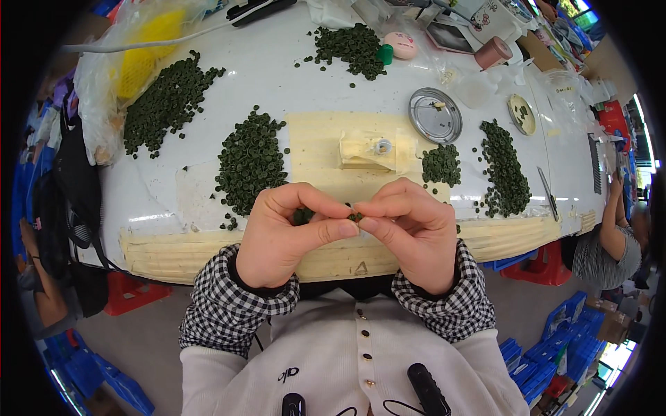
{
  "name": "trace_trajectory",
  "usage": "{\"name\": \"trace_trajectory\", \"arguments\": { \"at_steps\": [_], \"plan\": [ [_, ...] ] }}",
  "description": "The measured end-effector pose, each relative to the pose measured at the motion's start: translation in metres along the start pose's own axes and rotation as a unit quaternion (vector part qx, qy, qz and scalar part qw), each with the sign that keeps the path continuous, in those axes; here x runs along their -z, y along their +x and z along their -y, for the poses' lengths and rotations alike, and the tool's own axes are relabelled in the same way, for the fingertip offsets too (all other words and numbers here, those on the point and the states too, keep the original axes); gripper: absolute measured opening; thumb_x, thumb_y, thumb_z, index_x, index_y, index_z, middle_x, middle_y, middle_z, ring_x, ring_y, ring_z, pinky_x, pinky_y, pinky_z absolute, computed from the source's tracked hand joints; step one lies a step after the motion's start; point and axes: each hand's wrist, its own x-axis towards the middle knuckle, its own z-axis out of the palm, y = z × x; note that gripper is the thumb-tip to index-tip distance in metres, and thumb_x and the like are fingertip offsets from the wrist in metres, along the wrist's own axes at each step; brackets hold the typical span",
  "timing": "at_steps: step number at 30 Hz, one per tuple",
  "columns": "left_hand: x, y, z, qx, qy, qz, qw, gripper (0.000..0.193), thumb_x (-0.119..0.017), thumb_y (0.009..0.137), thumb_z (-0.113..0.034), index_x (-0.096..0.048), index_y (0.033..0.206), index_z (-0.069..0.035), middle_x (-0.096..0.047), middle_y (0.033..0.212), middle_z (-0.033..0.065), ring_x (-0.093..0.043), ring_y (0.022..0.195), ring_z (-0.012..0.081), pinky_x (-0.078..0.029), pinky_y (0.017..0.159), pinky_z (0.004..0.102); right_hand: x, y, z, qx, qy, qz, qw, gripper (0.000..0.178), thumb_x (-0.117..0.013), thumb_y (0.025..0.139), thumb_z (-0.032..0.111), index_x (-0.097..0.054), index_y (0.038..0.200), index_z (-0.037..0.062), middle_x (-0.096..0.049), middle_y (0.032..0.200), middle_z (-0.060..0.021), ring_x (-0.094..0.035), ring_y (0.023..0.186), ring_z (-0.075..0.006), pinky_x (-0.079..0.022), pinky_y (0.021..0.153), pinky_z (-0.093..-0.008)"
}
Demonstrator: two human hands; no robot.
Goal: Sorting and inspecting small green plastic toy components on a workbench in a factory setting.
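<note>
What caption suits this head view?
Both hands, left hand and right hand, pinch small green pieces over a white table.

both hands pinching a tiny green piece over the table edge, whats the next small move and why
Probably lower the green piece toward the taped fixture straight ahead: left hand and right hand pinch it together at the fingertips, and the fixture sits free.

At your far left, a clear plastic bag [142, 41] with yellow contents slumps on the surface's [305, 90] edge. Far ahead to the right, a dark flat screen device [449, 36] lies beside crumpled clear wrappers [354, 10].
</note>
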Motion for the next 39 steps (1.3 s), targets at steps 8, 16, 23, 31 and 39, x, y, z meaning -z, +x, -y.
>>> {"name": "trace_trajectory", "arguments": {
  "at_steps": [8, 16, 23, 31, 39],
  "plan": [
    [-0.005, 0.001, 0.001, -0.062, -0.032, -0.061, 0.996, 0.014, -0.078, 0.077, 0.004, -0.069, 0.087, -0.001, -0.066, 0.080, 0.0014, -0.056, 0.077, 0.0057, -0.047, 0.071, 0.0221, -0.004, -0.001, 0.007, 0.084, -0.168, 0.032, 0.982, 0.035, -0.067, 0.084, -0.005, -0.069, 0.117, 0.0058, -0.062, 0.096, -0.0071, -0.058, 0.078, -0.0132, -0.047, 0.066, -0.0231],
    [-0.004, 0.000, 0.002, -0.109, 0.034, -0.077, 0.990, 0.016, -0.077, 0.078, 0.004, -0.070, 0.091, 0.000, -0.064, 0.076, -0.0011, -0.051, 0.069, 0.0028, -0.044, 0.065, 0.0182, -0.007, 0.000, 0.009, 0.112, -0.212, 0.018, 0.971, 0.037, -0.064, 0.086, -0.004, -0.066, 0.122, 0.0047, -0.061, 0.095, -0.0084, -0.058, 0.076, -0.0148, -0.047, 0.065, -0.0234],
    [-0.001, -0.005, 0.001, -0.148, 0.144, -0.063, 0.976, 0.018, -0.071, 0.080, 0.010, -0.068, 0.095, 0.000, -0.066, 0.086, 0.0036, -0.057, 0.078, 0.0072, -0.045, 0.067, 0.0197, -0.006, -0.002, 0.007, 0.104, -0.207, 0.022, 0.973, 0.035, -0.063, 0.087, -0.005, -0.066, 0.121, 0.0025, -0.063, 0.096, -0.0102, -0.061, 0.079, -0.0166, -0.050, 0.068, -0.0251],
    [-0.004, -0.002, 0.000, -0.151, 0.171, -0.074, 0.971, 0.017, -0.074, 0.082, 0.001, -0.074, 0.099, -0.001, -0.064, 0.077, -0.0030, -0.044, 0.063, 0.0005, -0.034, 0.056, 0.0169, -0.003, -0.002, 0.009, 0.118, -0.245, 0.016, 0.962, 0.035, -0.064, 0.086, -0.005, -0.066, 0.120, 0.0029, -0.064, 0.096, -0.0103, -0.063, 0.079, -0.0184, -0.051, 0.068, -0.0259],
    [-0.005, -0.003, 0.001, -0.150, 0.178, -0.084, 0.969, 0.015, -0.073, 0.082, 0.002, -0.073, 0.097, -0.001, -0.065, 0.077, -0.0014, -0.048, 0.065, 0.0015, -0.037, 0.057, 0.0175, 0.001, 0.000, 0.011, 0.138, -0.275, 0.040, 0.951, 0.038, -0.065, 0.083, -0.008, -0.067, 0.119, 0.0031, -0.064, 0.094, -0.0097, -0.062, 0.078, -0.0197, -0.051, 0.066, -0.0271]
  ]
}}
